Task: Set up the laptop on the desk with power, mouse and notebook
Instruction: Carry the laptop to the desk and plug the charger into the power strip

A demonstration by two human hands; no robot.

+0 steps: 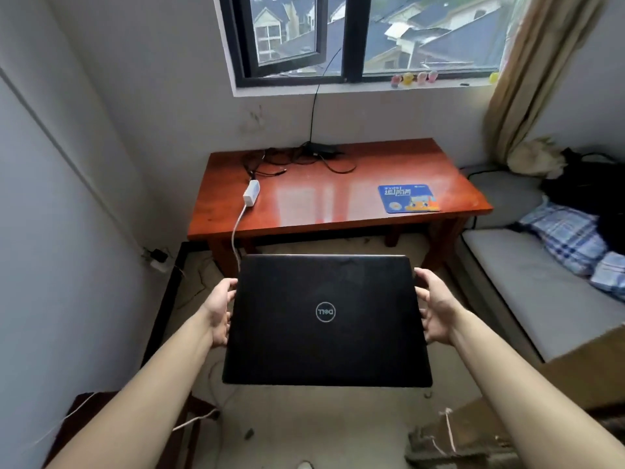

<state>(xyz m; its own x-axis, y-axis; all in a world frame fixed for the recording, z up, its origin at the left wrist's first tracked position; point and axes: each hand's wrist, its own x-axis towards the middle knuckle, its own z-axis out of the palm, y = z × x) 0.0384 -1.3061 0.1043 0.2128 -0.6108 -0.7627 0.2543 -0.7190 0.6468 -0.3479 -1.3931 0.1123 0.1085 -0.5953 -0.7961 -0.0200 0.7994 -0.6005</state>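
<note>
Black and matte, the closed laptop (326,319) is in the air in front of us, level, well apart from the desk (338,211) and nearer to us than its near edge. We carry it by its two sides: our left hand (220,313) clasps the left edge with fingers curled under it, and our right hand (436,313) clasps the right edge in the same way, thumbs at the rim.

The lid carries a round Dell logo (325,312), which we read upside down, so the hinge side is probably the one close to us.

Further away, the red-brown wooden desk stands under the window (355,38). On its far left part lies a tangle of black cables (297,160) with a black power brick (321,148), and a white adapter (251,192) whose white cord hangs over the near edge to the floor. On the right part lies a blue mouse pad (407,198) with white Chinese writing, too blurred for us to read. We see no mouse and no notebook.

We judge the carrying step is not finished; the middle of the desk looks free for the laptop. The risks: the grip is only at the edges, so the smooth case could slip if one hand loosens. Cords on the floor could catch a foot. Putting the laptop down too far left would press on the cables.
</note>
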